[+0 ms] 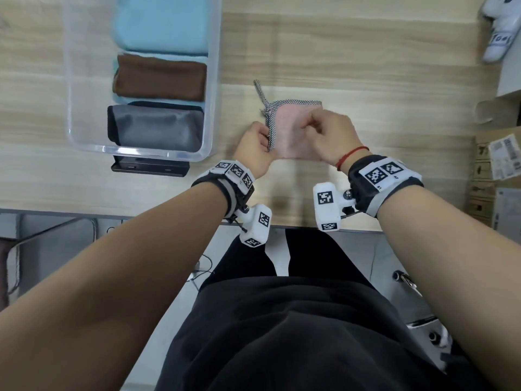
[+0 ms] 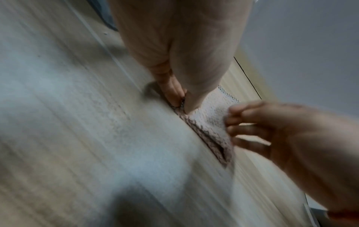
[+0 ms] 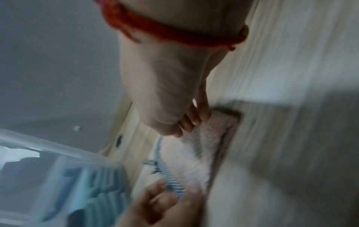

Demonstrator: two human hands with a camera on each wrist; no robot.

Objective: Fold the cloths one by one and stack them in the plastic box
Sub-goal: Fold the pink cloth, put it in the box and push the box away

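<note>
Pink cloth [image 1: 290, 131]: one, fluffy terry, folded to a rough square, edged with fine black-and-white checked trim; it lies on the table just right of the box, between both hands.
Loop [image 1: 260, 93]: one narrow checked strip sticking out from the cloth's far left corner, flat on the table.
Left hand [image 1: 255, 149]: fingers and thumb pinch the cloth's left trimmed edge; the left wrist view shows the fingers [image 2: 174, 93] pressed down at the fold.
Right hand [image 1: 331, 136]: fingers curled, pinching the cloth's top layer near its right side; in the right wrist view the fingertips [image 3: 191, 119] dig into the pile.
Box [image 1: 70, 80]: one, clear plastic, rectangular with rounded corners, on the table's left part.
Cloths in box: three folded bundles in a row, namely a light blue cloth [image 1: 160, 24] farthest, soft and thick; a brown cloth [image 1: 159, 77] in the middle, smooth; a grey cloth [image 1: 158, 127] nearest, slightly shiny. A dark layer shows under the grey one; whether it is a separate cloth, I cannot tell.
Table [image 1: 366, 66]: pale wood-grain laminate, matte.
Black device [image 1: 149, 167]: one, flat, rectangular, at the box's near end.
Wrist rigs: two, black straps bearing white blocks with printed square markers.
Bracelet [image 1: 351, 155]: one red cord on the right wrist.
Cardboard boxes [image 1: 493, 165]: stacked at the right edge; number unclear.
</note>
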